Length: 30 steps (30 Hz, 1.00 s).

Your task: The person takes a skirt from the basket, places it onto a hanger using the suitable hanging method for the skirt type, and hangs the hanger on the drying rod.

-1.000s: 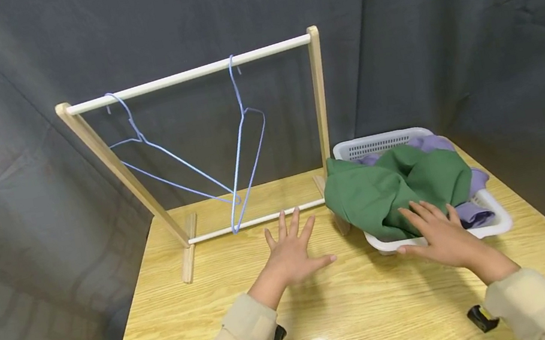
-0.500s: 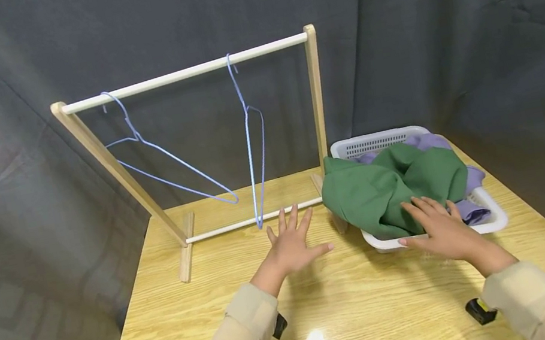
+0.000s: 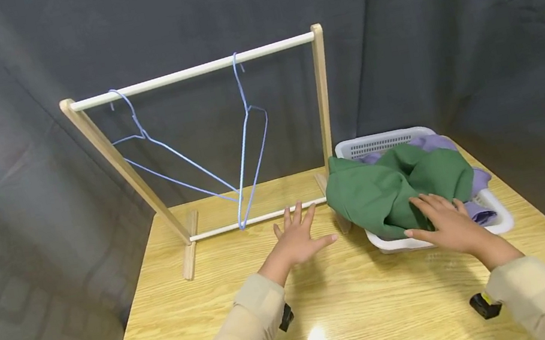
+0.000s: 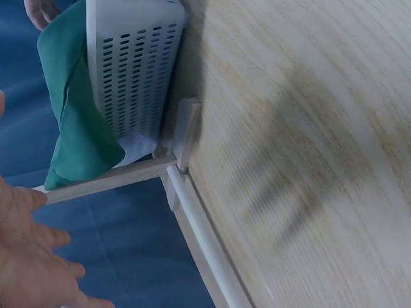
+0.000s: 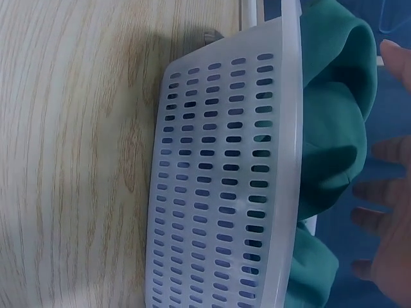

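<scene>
My left hand (image 3: 299, 242) hovers over the table with its fingers spread, in front of the rack's lower bar, holding nothing. Over the near rim of the white basket (image 3: 401, 245) is my right hand (image 3: 446, 224), also with fingers extended and nothing in its grasp. A bunched green cloth (image 3: 369, 189) lies on top in the basket and drapes over its left side. Purple cloth (image 3: 479, 179) shows beneath it at the right. In the right wrist view, a gap separates the fingers (image 5: 379, 192) from the green cloth (image 5: 331, 135).
A small wooden clothes rack (image 3: 322, 94) stands behind my left hand, its right foot close against the basket. Two blue hangers, one left (image 3: 182, 156) and one right (image 3: 244, 144), hang from its white top bar. A dark curtain (image 3: 169, 18) rises behind the table (image 3: 363, 312).
The right hanger swings right and then back left on the bar. Both hands keep nearly the same pose, with only a slight shift in view. The cloth and basket stay put.
</scene>
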Available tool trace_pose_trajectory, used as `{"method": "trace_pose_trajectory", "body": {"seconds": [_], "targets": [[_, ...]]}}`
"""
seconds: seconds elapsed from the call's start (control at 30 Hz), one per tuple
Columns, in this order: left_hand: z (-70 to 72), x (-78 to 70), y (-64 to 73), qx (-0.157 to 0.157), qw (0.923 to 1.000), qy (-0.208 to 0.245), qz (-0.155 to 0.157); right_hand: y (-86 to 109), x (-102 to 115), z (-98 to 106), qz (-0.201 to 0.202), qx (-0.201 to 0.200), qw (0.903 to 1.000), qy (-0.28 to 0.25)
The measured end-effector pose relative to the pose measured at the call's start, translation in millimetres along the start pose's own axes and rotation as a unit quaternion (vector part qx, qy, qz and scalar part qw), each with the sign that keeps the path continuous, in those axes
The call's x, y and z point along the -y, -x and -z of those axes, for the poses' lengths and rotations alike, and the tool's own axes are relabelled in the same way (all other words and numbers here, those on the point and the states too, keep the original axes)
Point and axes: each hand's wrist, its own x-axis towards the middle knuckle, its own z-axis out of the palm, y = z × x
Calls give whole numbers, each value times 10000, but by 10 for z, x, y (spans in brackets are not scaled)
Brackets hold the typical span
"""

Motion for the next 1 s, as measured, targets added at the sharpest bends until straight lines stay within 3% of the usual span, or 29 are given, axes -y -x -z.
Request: {"method": "trace_pose_trajectory", "body": {"seconds": [0.3, 1.0], "targets": [[-6, -1, -76, 49, 9995, 299, 126, -69, -24, 36, 22, 67, 10000, -32], [-85, 18, -240, 131, 9941, 1042, 278, -189, -130, 3, -177, 100, 9977, -644]]}}
